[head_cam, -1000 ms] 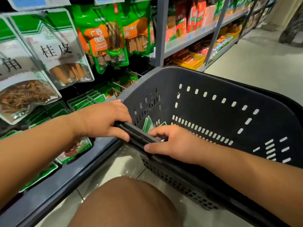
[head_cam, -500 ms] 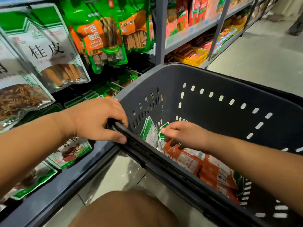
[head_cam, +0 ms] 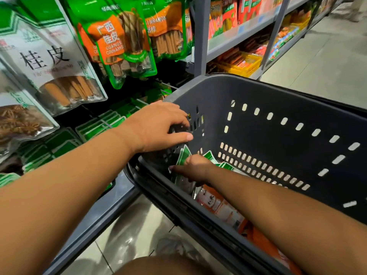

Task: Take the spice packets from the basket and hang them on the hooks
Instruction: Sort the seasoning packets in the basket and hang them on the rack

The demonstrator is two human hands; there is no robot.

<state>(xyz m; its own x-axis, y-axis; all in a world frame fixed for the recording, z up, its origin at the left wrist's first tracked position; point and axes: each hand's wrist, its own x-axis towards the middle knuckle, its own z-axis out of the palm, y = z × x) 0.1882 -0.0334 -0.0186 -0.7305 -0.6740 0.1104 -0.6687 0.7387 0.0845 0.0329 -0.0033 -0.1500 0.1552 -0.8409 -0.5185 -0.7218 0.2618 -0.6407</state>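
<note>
Shopper's left hand (head_cam: 158, 126) clasps the near corner of a dark grey basket (head_cam: 278, 100), fingers curled over the rim and thumb against the inner wall. Just below it, the right hand (head_cam: 193, 168) reaches among green spice packets (head_cam: 185, 154) standing against that wall; whether it grips one cannot be told. Orange packets (head_cam: 218, 207) lie under the right forearm. Above the left hand, cinnamon packets (head_cam: 123, 42) hang on the store display.

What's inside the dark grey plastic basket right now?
Green-and-white spice packets and orange packets, with the right hand among them. Its forearm and the basket's near rim hide the rest.
</note>
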